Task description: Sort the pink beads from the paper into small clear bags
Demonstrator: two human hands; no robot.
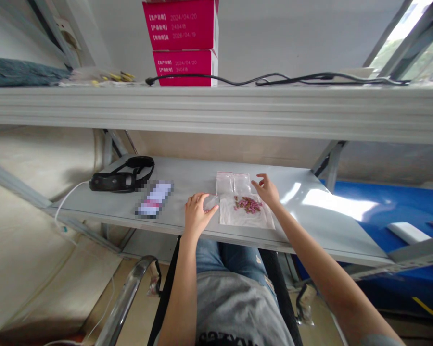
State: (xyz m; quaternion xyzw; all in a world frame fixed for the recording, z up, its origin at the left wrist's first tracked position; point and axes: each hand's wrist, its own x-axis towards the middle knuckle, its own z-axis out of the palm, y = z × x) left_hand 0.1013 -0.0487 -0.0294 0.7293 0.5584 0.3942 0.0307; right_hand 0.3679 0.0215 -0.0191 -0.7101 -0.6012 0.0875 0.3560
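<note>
Small pink dried flower buds [248,205] lie in a loose pile on a white sheet [234,218], which looks like thin paper or plastic. Just behind it, two small clear zip bags [224,183] lie flat side by side. My left hand [196,214] is left of the sheet, thumb and fingers apart. A faint clear piece of plastic [211,202] shows by its fingertips; I cannot tell whether they touch it. My right hand [267,191] hovers at the right of the bags and buds, its thumb and forefinger spread with nothing visible between them.
On the table's left are a black headset with a strap [120,180] and a phone [155,199] with a blurred screen. A shelf [216,110] crosses above the table, bearing pink boxes [184,29] and a black cable [238,81]. A metal armrest [130,288] stands at lower left.
</note>
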